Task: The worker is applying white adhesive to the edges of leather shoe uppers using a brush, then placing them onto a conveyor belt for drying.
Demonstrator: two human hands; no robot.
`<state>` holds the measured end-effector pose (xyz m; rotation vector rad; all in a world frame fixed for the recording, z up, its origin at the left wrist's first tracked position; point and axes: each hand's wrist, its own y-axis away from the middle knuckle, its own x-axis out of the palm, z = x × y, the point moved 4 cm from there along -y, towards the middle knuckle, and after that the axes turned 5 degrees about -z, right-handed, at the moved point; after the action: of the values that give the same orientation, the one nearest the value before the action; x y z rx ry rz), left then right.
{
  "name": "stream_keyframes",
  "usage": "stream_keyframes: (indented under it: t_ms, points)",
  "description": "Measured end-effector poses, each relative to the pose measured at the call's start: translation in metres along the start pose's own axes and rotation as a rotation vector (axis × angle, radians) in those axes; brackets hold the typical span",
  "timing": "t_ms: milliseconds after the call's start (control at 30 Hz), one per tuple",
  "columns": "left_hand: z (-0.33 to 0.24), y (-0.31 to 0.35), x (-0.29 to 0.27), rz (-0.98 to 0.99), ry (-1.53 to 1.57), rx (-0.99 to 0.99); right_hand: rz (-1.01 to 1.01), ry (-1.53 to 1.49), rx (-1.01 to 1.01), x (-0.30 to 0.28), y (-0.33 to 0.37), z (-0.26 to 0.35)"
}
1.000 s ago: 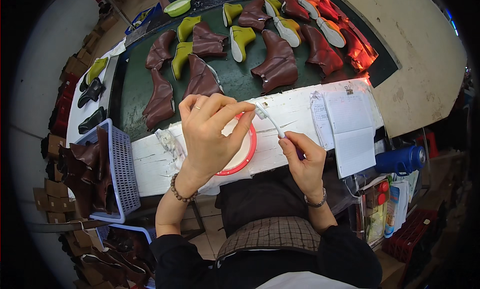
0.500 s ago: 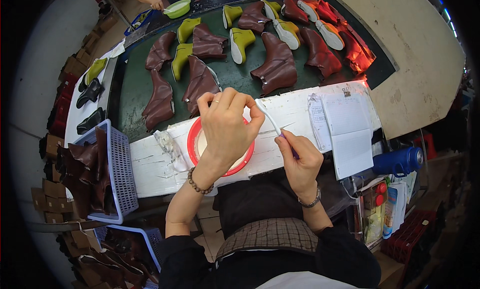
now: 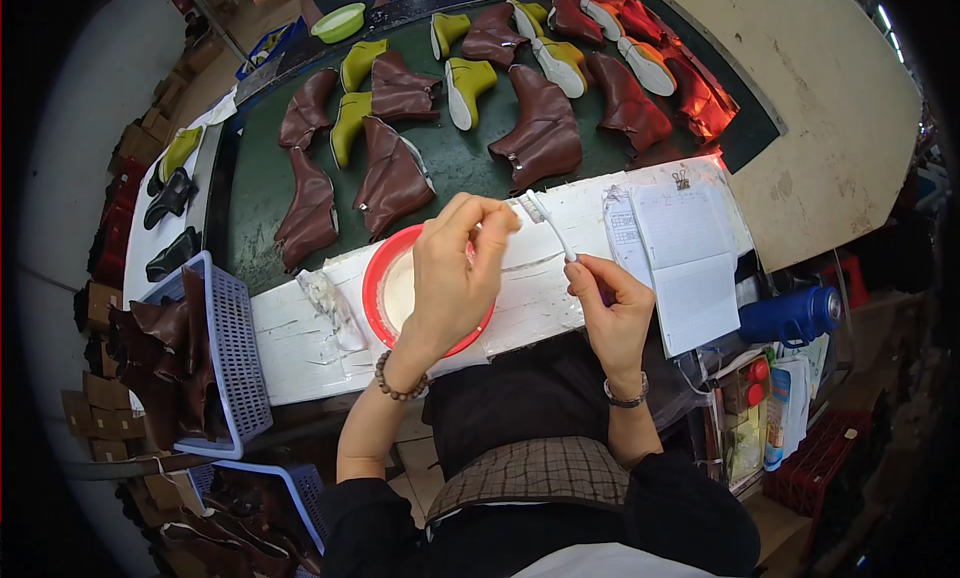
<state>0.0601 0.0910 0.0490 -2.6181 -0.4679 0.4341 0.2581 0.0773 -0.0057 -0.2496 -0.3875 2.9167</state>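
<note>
One toothbrush (image 3: 556, 234), its white head raised, is pinched by the handle between the thumb and forefinger of a worker's right hand (image 3: 612, 313), above a white bench (image 3: 300, 363) and to the right of a red-rimmed bowl (image 3: 371, 298) of pale contents. The left hand (image 3: 445, 283) has just drawn slightly away from the brush head, leaving the bristles (image 3: 535, 213) uncovered beside it. Its thumb and forefinger curl toward each other, blurred; whether they touch or grip anything cannot be told. Half a second earlier, those fingers hid the bristles; the right hand's hold looks unchanged. At the far side, a co-worker's hand seen then at the lime-green bowl (image 3: 338, 24) is gone, while brown boots (image 3: 540, 128) lie in the same arrangement beyond the bench.
</note>
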Motion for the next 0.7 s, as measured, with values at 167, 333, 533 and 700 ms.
stream_keyframes:
  t_ms: [167,333,533,700]
  points:
    - [-0.008,0.002,0.006,-0.033,-0.310,0.231,-0.019,0.073,-0.067,-0.001,0.001,0.005]
    - [-0.005,0.004,0.009,-0.103,-0.395,0.311,-0.035,0.172,-0.163,0.000,0.002,0.013]
    - [0.000,0.002,0.018,-0.183,-0.551,0.384,-0.023,0.264,-0.270,0.007,0.008,0.025]
    - [0.012,0.003,0.021,-0.079,-0.352,0.260,-0.063,0.181,-0.189,0.002,0.004,0.008]
